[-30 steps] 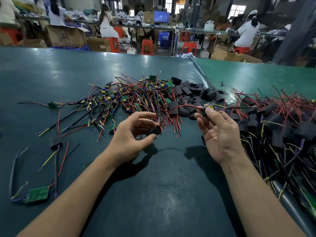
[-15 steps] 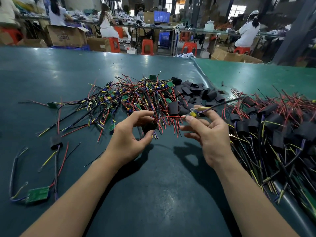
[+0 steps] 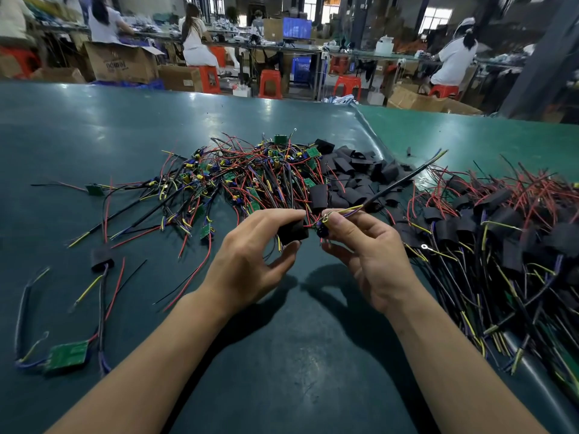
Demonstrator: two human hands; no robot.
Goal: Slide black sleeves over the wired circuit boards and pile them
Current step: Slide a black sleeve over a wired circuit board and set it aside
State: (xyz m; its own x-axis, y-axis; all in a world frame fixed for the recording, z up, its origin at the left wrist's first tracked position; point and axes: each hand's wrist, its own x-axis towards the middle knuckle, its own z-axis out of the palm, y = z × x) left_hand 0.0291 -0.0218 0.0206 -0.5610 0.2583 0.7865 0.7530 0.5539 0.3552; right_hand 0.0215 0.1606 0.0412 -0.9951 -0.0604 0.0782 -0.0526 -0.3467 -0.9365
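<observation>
Both hands have drawn together: left hand (image 3: 250, 261) pinches a black sleeve (image 3: 293, 232), right hand (image 3: 366, 249) pinches the wired board (image 3: 322, 228) beside it. Beyond the fingers, loose sleeves (image 3: 354, 173) and tangled wires (image 3: 250, 177) crowd the green table (image 3: 94, 136); distant workers (image 3: 197, 42) sit.

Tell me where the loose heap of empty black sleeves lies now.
The empty black sleeves lie at table centre, beyond the hands, between the unsleeved boards and the finished pile.

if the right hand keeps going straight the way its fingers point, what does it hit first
Most likely the black sleeve that the left hand pinches: the right hand points leftward at it across a small gap. Depth is hard to judge.
</observation>
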